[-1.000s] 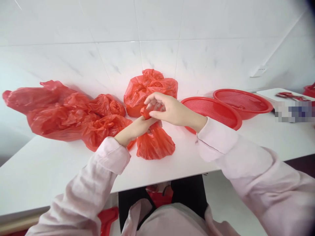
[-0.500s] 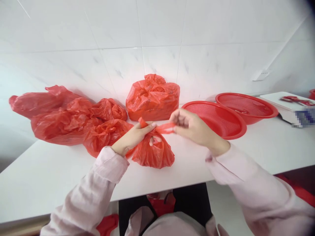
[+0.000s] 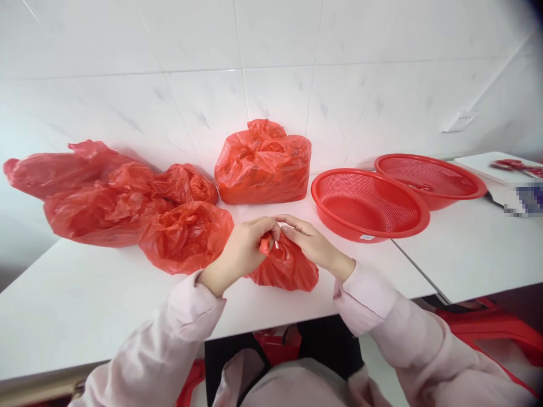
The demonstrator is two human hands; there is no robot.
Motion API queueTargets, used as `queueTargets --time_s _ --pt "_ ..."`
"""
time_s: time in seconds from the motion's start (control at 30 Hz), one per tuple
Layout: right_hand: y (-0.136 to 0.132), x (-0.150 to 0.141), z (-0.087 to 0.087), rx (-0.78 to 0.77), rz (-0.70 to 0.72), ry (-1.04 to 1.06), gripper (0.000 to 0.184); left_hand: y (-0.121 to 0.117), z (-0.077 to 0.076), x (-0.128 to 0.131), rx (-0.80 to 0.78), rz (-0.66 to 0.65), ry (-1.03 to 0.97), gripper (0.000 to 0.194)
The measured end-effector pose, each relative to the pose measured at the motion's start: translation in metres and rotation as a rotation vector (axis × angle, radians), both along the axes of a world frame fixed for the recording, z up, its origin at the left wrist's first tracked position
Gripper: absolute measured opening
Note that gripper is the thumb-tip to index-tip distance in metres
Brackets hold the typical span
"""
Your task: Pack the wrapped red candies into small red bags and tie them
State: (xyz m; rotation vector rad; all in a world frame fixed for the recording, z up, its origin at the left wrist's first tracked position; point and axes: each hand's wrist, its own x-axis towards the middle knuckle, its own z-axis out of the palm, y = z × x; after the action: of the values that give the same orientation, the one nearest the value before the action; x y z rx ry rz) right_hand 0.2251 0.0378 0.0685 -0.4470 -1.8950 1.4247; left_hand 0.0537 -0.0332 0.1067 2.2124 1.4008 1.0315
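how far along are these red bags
The big bag by the wall looks done, its top bunched up. In hand is the small bag: the left hand grips its top, the right hand is close beside. Remaining, perhaps: securing that top, as no finished knot shows. Whether the piled bags are tied, I cannot tell.
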Motion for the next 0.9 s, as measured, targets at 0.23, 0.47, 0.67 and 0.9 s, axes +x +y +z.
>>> queueTargets --time_s 0.23,0.47,0.67,0.9 --pt "0.002 0.012 -0.004 -0.355 0.287 -0.033 0.025 -0.013 -0.026 0.004 0.368 -0.011 0.056 0.029" --pt "-0.010 0.008 -0.007 -0.043 0.093 -0.068 0.010 -0.024 -0.029 -0.001 0.290 -0.044 0.002 0.037" --pt "-0.023 0.004 -0.001 0.397 -0.530 0.062 0.018 -0.028 -0.035 0.004 0.219 -0.028 0.009 0.042" --pt "-0.001 0.024 -0.038 0.317 -0.551 -0.175 0.047 -0.043 -0.066 -0.030 0.210 0.079 0.127 0.027"
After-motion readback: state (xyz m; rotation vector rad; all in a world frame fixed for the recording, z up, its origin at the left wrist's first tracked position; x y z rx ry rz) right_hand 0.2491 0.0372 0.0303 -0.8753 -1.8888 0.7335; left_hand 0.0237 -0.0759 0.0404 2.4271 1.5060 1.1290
